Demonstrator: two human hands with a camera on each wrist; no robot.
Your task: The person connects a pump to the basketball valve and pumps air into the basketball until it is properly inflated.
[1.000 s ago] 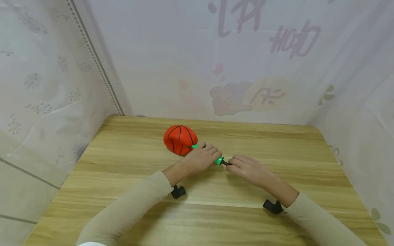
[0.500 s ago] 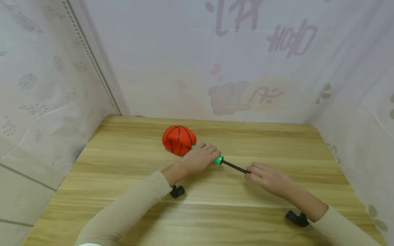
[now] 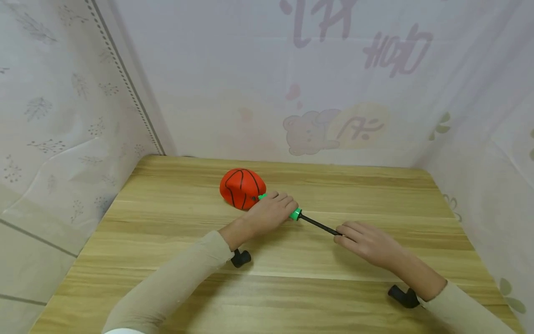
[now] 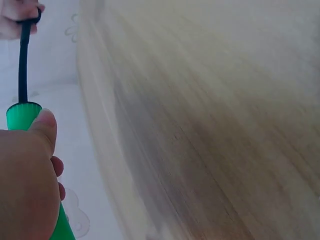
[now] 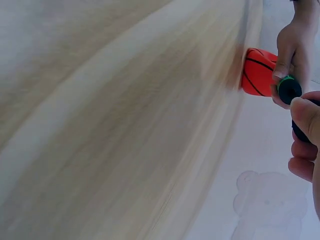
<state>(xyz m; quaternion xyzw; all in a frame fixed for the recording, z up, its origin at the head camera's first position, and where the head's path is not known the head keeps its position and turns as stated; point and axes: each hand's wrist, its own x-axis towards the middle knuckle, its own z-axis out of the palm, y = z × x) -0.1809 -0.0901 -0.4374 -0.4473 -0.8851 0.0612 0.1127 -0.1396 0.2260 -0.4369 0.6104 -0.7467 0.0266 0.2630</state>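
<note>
“Supporting the rest, what do you have?”

“Your wooden table [image 3: 317, 297]; on it, the dented red ball [image 3: 242, 187].”

“And your grip?”

“Your left hand [image 3: 270, 214], just beside the ball, is wrapped around the green barrel [image 3: 295, 214]; your right hand [image 3: 367, 243], well apart from the ball, pinches the outer end of the black rod [image 3: 319, 225], which points away from the ball.”

Soft, fairly dim light spreads evenly in the head view, leaving faint, soft-edged shadows on the tabletop [image 3: 354, 190]. Both wrist views are hazy, wood grain smeared; a broad shadow darkens the left one's centre.
</note>
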